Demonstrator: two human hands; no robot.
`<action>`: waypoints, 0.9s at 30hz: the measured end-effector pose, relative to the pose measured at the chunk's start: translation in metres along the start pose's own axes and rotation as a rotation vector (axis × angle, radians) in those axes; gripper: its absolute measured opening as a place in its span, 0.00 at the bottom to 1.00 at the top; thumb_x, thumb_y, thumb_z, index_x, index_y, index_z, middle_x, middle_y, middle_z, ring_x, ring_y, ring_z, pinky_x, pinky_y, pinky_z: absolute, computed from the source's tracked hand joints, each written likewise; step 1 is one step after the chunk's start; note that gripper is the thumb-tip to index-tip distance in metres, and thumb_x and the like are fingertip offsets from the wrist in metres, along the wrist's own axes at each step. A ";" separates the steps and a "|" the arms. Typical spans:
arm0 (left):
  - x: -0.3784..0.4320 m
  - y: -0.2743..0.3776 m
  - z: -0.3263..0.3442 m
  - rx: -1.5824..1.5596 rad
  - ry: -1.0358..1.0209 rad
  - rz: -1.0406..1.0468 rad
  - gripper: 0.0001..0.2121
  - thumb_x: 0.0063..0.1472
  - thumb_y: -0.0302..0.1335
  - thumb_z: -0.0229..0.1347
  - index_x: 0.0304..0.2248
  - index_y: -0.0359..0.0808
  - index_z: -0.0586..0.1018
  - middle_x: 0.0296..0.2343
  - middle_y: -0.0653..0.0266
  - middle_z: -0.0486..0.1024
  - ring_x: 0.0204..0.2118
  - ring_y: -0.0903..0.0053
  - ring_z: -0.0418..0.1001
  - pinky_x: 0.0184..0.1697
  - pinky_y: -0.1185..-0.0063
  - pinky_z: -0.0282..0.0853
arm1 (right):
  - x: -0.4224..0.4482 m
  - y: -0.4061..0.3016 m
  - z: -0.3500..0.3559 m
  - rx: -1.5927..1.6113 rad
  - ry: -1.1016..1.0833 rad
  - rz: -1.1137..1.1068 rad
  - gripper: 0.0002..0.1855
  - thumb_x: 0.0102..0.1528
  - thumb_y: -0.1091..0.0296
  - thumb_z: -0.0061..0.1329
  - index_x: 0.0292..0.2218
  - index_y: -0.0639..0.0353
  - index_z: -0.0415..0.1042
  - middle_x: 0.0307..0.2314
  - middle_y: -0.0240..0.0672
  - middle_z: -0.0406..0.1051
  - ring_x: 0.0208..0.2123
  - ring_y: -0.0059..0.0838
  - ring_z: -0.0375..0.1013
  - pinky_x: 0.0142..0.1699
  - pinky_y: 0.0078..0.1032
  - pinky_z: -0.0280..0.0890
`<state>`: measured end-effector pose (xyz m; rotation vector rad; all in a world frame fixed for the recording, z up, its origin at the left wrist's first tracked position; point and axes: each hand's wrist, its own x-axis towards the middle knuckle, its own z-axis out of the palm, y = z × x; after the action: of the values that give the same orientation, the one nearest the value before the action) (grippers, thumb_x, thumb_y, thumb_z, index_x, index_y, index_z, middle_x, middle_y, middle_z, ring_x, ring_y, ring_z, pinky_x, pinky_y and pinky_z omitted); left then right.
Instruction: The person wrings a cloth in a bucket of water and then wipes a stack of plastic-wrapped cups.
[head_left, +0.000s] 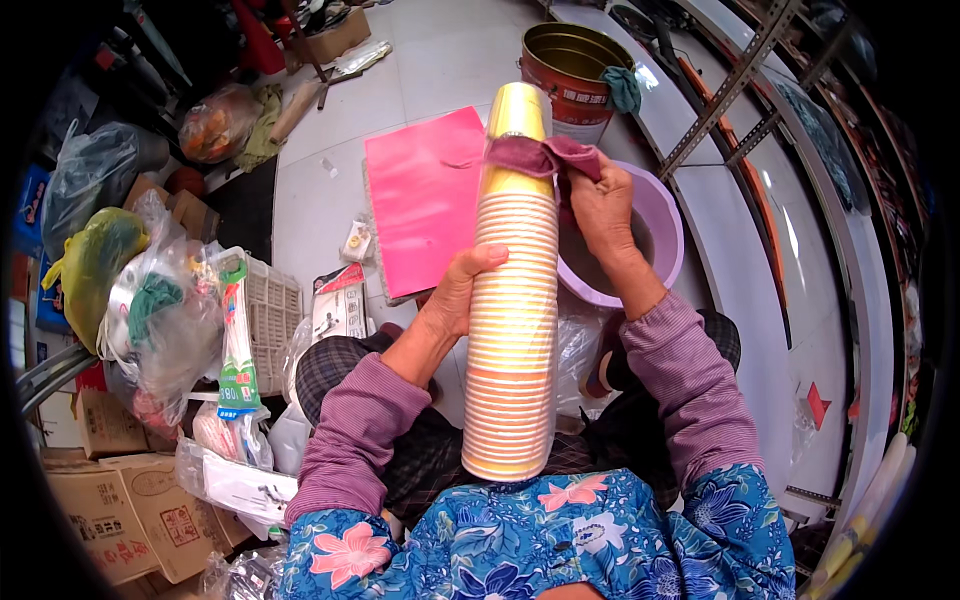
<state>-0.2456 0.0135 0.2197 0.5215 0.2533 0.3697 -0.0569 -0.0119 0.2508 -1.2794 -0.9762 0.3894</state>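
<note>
A long stack of yellow-and-white paper cups (512, 322) in a clear plastic sleeve stretches away from my lap. My left hand (469, 285) grips the stack around its middle, with the thumb lying on top. Pinched in my right hand (602, 206) is a purple cloth (536, 156), draped across the stack near its far end. Part of the cloth hangs down behind my right fingers. Below that hand stands a lilac plastic basin (664, 217) with greyish water in it, partly hidden by my forearm.
A bright pink sheet (424, 202) lies ahead on a low surface. Beyond the basin is a red paint bucket (577, 75) with a teal cloth (622, 90) over its rim. Metal shelving (731, 90) runs along the right. Bagged goods, a white plastic basket (271, 322) and cardboard boxes (161, 517) crowd the left.
</note>
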 end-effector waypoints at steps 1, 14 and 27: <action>-0.002 0.004 -0.002 0.053 0.036 0.016 0.23 0.52 0.34 0.56 0.44 0.26 0.68 0.33 0.54 0.75 0.32 0.72 0.76 0.37 0.74 0.76 | -0.005 -0.020 0.002 0.118 0.011 0.168 0.07 0.56 0.75 0.46 0.35 0.62 0.75 0.25 0.23 0.71 0.25 0.10 0.66 0.30 0.11 0.62; 0.017 0.074 -0.030 0.341 0.737 0.315 0.16 0.50 0.21 0.58 0.37 0.23 0.70 0.27 0.54 0.74 0.24 0.68 0.76 0.26 0.71 0.77 | -0.057 -0.005 0.012 0.132 -0.182 0.390 0.11 0.56 0.71 0.47 0.39 0.66 0.75 0.28 0.30 0.74 0.28 0.14 0.71 0.33 0.14 0.66; 0.011 0.038 -0.108 0.836 1.159 0.416 0.30 0.51 0.31 0.59 0.49 0.21 0.64 0.45 0.44 0.68 0.49 0.65 0.66 0.50 0.73 0.61 | -0.050 0.025 0.002 0.353 -0.067 0.772 0.13 0.57 0.73 0.43 0.43 0.67 0.70 0.34 0.37 0.73 0.33 0.25 0.73 0.37 0.22 0.70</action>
<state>-0.2814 0.0954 0.1471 1.1490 1.4746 0.9678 -0.0797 -0.0397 0.2088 -1.2787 -0.3987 1.1520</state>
